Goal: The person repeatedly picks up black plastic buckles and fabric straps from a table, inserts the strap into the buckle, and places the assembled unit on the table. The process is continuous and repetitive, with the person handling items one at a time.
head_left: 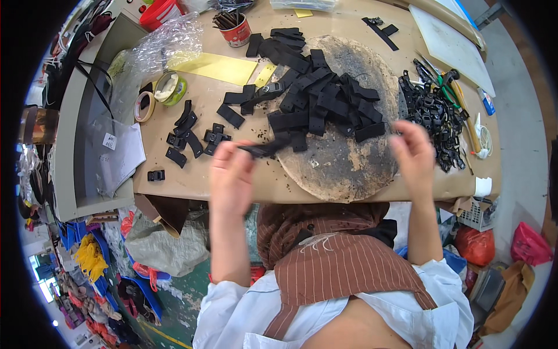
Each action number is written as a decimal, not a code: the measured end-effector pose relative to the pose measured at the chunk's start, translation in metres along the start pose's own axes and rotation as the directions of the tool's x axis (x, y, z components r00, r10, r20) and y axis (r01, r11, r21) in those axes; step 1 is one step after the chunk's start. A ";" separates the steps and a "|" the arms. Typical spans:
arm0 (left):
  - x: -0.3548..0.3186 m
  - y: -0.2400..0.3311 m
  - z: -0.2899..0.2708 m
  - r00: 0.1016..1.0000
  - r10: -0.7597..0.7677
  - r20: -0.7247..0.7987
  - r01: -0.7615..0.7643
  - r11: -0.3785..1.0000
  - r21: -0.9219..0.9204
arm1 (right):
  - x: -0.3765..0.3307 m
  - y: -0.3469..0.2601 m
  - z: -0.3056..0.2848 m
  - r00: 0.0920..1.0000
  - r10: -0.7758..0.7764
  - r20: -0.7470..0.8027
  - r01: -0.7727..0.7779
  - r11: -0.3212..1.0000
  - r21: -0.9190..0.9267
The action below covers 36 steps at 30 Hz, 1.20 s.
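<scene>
In my left hand (pixel 232 177), closed at the near left of the round board, is a black strap (pixel 268 148) pinched by one end. The strap reaches rightward to a heap of black straps with punched holes (pixel 325 96), which covers the far left part of the worn round board (pixel 354 168). My right hand (pixel 415 156) hovers by the board's right edge with its fingers apart, holding nothing that I can see. Closest to it is a pile of small black buckles (pixel 433 113). Several black strap pieces with buckles (pixel 215 136) lie beyond my left hand.
Behind the heap stands a red can of metal rods (pixel 235 30). At the left are a tape roll (pixel 145 107), a green tub (pixel 170 88) and yellow paper (pixel 218 68). A hammer (pixel 462 99) and green-handled pliers (pixel 447 90) lie beside the buckles; a white board (pixel 450 43) is behind.
</scene>
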State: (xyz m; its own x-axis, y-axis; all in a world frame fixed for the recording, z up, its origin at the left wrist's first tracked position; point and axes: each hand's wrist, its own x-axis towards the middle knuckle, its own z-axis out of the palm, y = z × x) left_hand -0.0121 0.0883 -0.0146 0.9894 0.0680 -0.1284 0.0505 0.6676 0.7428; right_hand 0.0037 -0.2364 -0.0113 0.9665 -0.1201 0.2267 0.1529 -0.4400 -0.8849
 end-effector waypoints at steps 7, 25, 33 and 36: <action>0.026 0.058 -0.051 0.663 0.748 -0.042 -0.023 0.077 0.997 | 0.038 0.022 -0.034 0.996 -0.075 -0.041 0.054 0.924 -0.379; -0.064 -0.035 0.052 0.827 -0.442 0.348 0.281 0.860 0.426 | -0.019 -0.094 0.029 0.585 -0.539 0.606 0.488 0.831 0.268; -0.066 -0.021 0.053 0.941 -0.256 0.222 0.026 0.708 0.706 | -0.043 -0.077 0.043 0.692 -0.577 0.435 0.512 0.816 0.268; -0.069 -0.048 0.056 0.980 -0.160 0.116 0.117 0.942 0.316 | -0.062 -0.067 0.055 0.815 -0.506 0.283 0.478 0.863 0.164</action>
State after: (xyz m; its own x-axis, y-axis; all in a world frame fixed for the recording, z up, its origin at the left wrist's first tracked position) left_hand -0.0754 0.0101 -0.0049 0.9775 -0.1261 -0.1691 0.2062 0.4024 0.8919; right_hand -0.0554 -0.1509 0.0112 0.7686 0.3768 0.5170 0.6281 -0.2910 -0.7217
